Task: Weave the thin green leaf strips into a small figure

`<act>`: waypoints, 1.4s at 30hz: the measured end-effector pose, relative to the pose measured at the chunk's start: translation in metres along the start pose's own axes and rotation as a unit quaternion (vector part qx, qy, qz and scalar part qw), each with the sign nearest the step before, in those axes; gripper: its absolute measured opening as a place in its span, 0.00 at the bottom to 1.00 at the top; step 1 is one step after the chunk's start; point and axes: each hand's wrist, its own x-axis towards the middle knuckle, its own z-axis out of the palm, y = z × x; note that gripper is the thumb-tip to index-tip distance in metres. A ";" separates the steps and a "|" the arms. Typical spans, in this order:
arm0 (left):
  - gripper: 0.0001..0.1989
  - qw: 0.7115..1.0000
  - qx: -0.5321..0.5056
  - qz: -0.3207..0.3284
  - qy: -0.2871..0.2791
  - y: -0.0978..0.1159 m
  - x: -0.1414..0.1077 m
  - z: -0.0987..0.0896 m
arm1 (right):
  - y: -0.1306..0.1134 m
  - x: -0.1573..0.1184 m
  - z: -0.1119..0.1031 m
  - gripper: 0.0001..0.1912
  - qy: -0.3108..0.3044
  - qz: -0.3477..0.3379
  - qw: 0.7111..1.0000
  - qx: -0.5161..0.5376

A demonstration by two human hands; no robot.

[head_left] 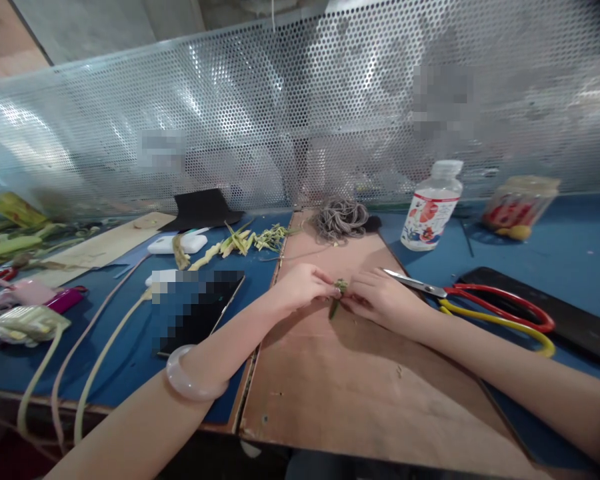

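Note:
Between my two hands is a small green plant piece (pixel 335 308), apparently leafy, with its narrow end pointing down. My left hand (pixel 307 288) pinches it from the left with thumb and fingertips; a pale bangle circles that forearm. From the other side, my right hand (pixel 380 299) closes its fingertips on the same piece, its fingers bent and partly hidden behind the hand. Both hands are just above the wooden board (pixel 325 387). Scissors (pixel 500 303) with red and yellow handles lie right of my right hand, blades toward it.
Grey cord (pixel 340 220) lies coiled behind my hands. A labelled bottle (pixel 433 207) and a jar (pixel 523 208) stand at the back right. A dark phone (pixel 205 313), white chargers and braided plant strips (pixel 245 241) lie left. A perforated metal screen (pixel 230 120) closes off the back.

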 end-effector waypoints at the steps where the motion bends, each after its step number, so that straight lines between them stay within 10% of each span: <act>1: 0.10 1.000 0.004 0.003 0.000 0.000 0.000 0.000 | 0.000 0.000 0.000 0.07 -0.002 -0.001 1.000 0.000; 18: 0.13 1.000 -0.007 0.027 0.007 -0.009 0.004 -0.004 | 0.001 0.001 -0.004 0.11 0.028 0.175 0.978 0.109; 42: 0.10 0.995 -0.094 -0.001 0.017 -0.008 0.002 -0.001 | -0.018 0.008 -0.010 0.08 0.036 0.194 0.969 0.148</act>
